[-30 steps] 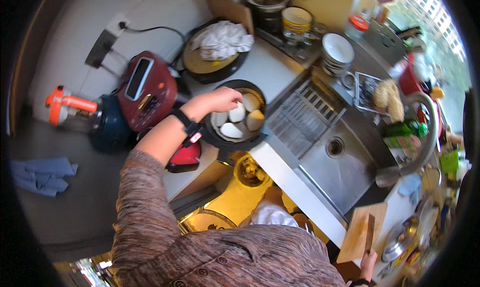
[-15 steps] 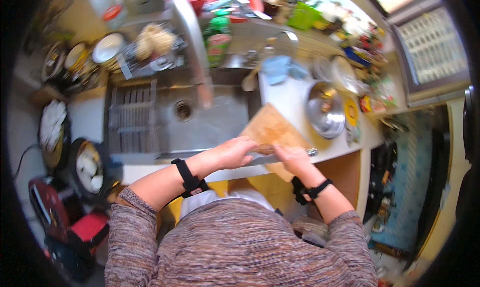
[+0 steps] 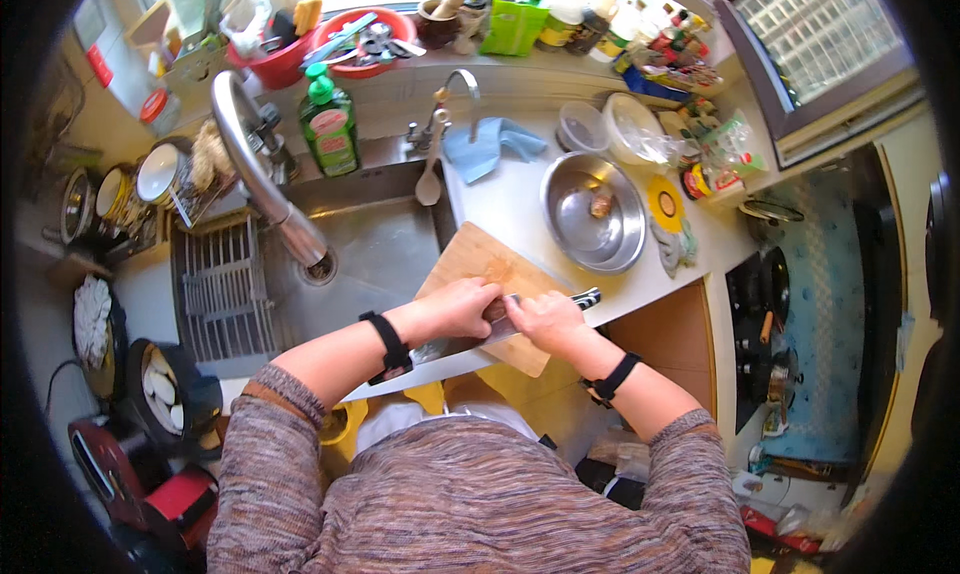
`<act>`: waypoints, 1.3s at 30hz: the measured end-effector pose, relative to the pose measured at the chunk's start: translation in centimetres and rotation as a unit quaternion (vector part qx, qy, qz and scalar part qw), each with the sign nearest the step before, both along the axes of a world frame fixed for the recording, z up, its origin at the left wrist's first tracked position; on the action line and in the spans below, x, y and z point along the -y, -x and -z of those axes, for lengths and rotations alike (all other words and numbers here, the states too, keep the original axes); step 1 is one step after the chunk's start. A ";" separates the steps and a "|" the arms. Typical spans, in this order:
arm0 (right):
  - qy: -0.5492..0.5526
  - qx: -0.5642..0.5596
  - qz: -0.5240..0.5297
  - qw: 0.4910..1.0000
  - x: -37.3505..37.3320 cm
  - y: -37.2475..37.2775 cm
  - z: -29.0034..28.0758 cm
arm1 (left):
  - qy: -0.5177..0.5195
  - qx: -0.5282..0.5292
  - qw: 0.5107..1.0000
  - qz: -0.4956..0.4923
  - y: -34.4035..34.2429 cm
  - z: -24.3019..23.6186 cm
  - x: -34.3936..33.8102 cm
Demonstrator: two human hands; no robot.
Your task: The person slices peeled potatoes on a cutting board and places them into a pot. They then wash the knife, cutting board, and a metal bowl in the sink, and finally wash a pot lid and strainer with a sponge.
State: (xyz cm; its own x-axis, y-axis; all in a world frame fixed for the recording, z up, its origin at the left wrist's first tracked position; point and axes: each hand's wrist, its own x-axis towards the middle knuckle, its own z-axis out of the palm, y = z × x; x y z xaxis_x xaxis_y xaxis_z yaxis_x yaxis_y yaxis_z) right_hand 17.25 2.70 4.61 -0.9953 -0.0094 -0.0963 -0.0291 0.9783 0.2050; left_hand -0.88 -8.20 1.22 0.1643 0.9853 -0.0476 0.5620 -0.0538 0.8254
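Observation:
My left hand (image 3: 470,307) and my right hand (image 3: 543,319) meet over the wooden cutting board (image 3: 460,259), both with curled fingers around a small brownish thing (image 3: 497,310) that is mostly hidden and that I cannot make out. A knife (image 3: 586,299) with a dark handle lies crosswise at the board's near side, its handle right of my right hand and its blade partly behind my hands. The board straddles the right edge of the steel sink (image 3: 365,244) and the white counter. A steel bowl (image 3: 575,224) holding a small brown item stands to the right.
Around the sink are a faucet (image 3: 240,144), drying rack (image 3: 215,274), green bottle (image 3: 328,134), wooden spoon (image 3: 428,184) and blue cloth (image 3: 490,149). A pot with white pieces (image 3: 165,394) is at left, a stove (image 3: 760,314) at right, bottles (image 3: 600,29) along the windowsill.
My left hand left the pot at the left and joined my right hand at the board. My right hand no longer grips the knife handle. The view turned rightward to face the sink.

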 end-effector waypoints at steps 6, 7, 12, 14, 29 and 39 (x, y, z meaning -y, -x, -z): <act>-0.001 -0.005 -0.042 0.999 -0.7 0.4 -1.3 | -0.037 0.014 0.999 -0.034 0.4 1.2 0.0; 0.000 -0.009 -0.063 0.998 -0.5 0.9 -1.3 | -0.009 0.018 1.000 0.006 0.7 1.5 0.0; 0.021 -0.043 -0.114 0.992 0.8 1.9 -2.3 | -0.014 0.000 0.991 -0.130 5.2 2.0 4.8; 0.038 0.006 -0.103 0.994 0.4 2.0 -2.4 | 0.119 0.243 0.952 -0.145 7.9 2.0 7.8; 0.103 0.153 0.023 0.983 3.2 5.0 -1.1 | 0.076 0.346 0.634 -0.687 20.6 -1.6 53.1; 0.099 0.184 0.055 0.976 4.9 7.0 -2.1 | 0.196 -0.105 0.752 -0.621 22.9 4.1 56.9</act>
